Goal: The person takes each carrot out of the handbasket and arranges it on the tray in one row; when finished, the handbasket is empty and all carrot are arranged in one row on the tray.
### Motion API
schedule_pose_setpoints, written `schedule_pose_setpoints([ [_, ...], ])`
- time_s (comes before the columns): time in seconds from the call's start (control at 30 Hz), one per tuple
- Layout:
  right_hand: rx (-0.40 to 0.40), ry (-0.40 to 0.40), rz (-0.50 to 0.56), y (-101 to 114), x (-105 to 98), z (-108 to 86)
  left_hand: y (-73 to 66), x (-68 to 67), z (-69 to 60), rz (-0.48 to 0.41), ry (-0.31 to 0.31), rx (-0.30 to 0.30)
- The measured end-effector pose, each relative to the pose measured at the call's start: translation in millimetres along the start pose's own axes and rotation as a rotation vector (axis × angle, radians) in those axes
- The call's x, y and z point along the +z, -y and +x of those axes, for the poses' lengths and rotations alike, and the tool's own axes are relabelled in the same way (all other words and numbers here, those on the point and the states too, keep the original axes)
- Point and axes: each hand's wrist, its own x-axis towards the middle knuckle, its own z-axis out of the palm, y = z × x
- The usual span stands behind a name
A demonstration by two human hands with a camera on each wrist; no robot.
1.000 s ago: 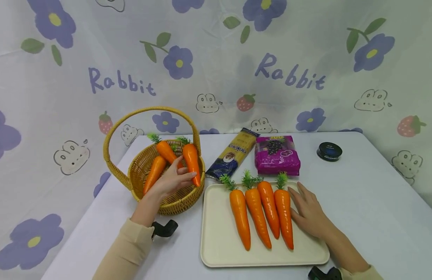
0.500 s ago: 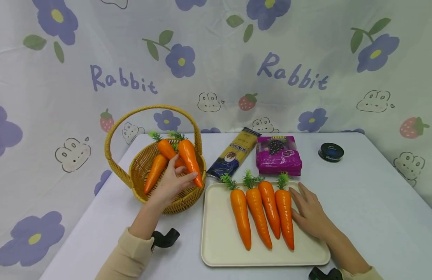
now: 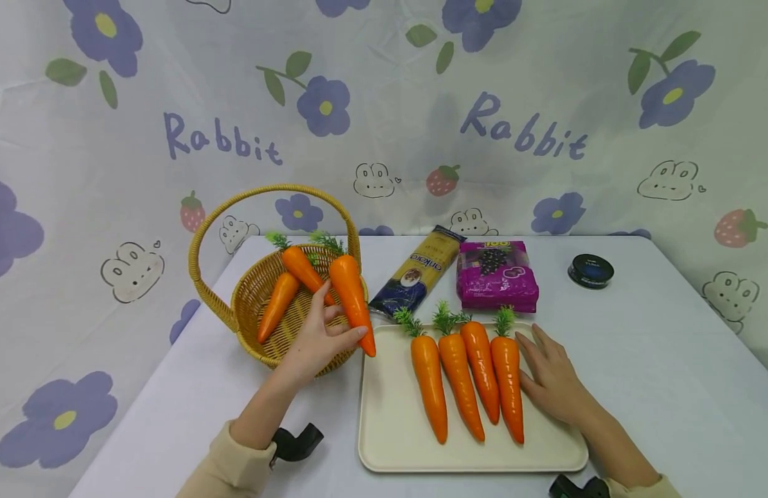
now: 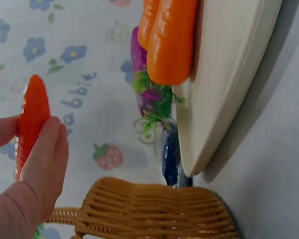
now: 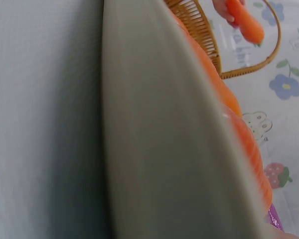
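My left hand (image 3: 315, 346) pinches an orange carrot (image 3: 353, 301) between thumb and fingers, over the right rim of the wicker basket (image 3: 248, 297). The carrot hangs with its green top up and its tip toward the tray. Seen from the left wrist, the held carrot (image 4: 34, 117) stands apart from the basket (image 4: 154, 206). Two more carrots (image 3: 278, 308) lie inside the basket. On the cream tray (image 3: 390, 429) lie several carrots (image 3: 429, 384) side by side, tops away from me. My right hand (image 3: 555, 380) rests at the tray's right side, fingers extended near the rightmost carrot.
Behind the tray lie a gold and blue packet (image 3: 415, 273) and a purple package (image 3: 497, 278). A round black tin (image 3: 591, 270) sits at the back right. The basket's tall handle (image 3: 278, 188) arches upward. A patterned cloth (image 3: 371, 83) hangs behind the white table.
My left hand has moved the carrot to the right and toward me, from inside the basket to over its right rim. The right hand stays in place.
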Motion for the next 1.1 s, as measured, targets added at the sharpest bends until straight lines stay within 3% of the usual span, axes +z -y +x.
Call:
schedule_pose_setpoints([
  [0.5, 0.006, 0.005, 0.014, 2, -2, 0.1, 24.9, 32.0, -10.7, 0.140, 0.194, 0.011],
  [0.77, 0.008, 0.004, 0.019, 1, -1, -0.6, 38.2, 45.5, -12.5, 0.311, 0.211, -0.034],
  [1.1, 0.020, 0.016, 0.036, 0, -2, 0.2, 40.4, 53.4, -14.4, 0.330, 0.243, -0.035],
])
